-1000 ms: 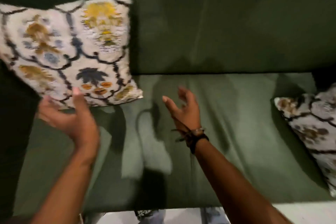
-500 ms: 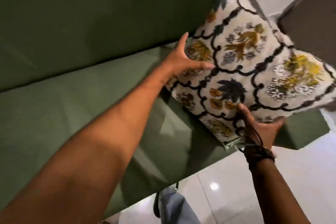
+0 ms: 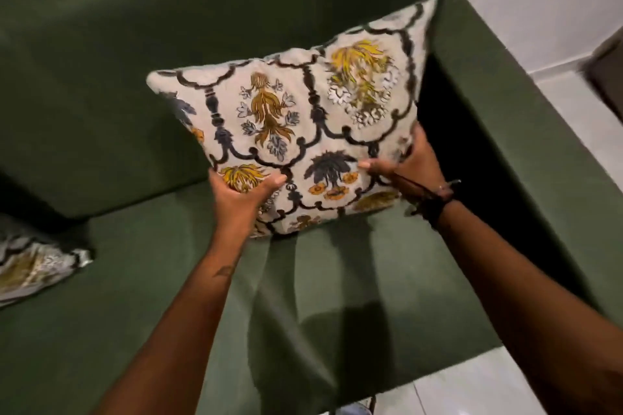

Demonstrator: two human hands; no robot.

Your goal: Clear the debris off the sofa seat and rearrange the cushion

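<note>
Cream floral-patterned square cushion [image 3: 303, 118] gripped at lower corners by left hand [image 3: 241, 194] and right hand [image 3: 413, 165], both closed on it, for propping against green sofa backrest [image 3: 135, 44].

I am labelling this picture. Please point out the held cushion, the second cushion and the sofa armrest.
held cushion [image 3: 303, 118]: head view, patterned front face.
second cushion [image 3: 30, 266]: head view, visible corner part.
sofa armrest [image 3: 499, 118]: head view, top surface.

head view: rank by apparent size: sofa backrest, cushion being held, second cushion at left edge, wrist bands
1. sofa backrest, largest.
2. cushion being held, gripped by the left hand and right hand.
3. second cushion, cut off by the frame, so its real size is unsure.
4. wrist bands, smallest.
</note>
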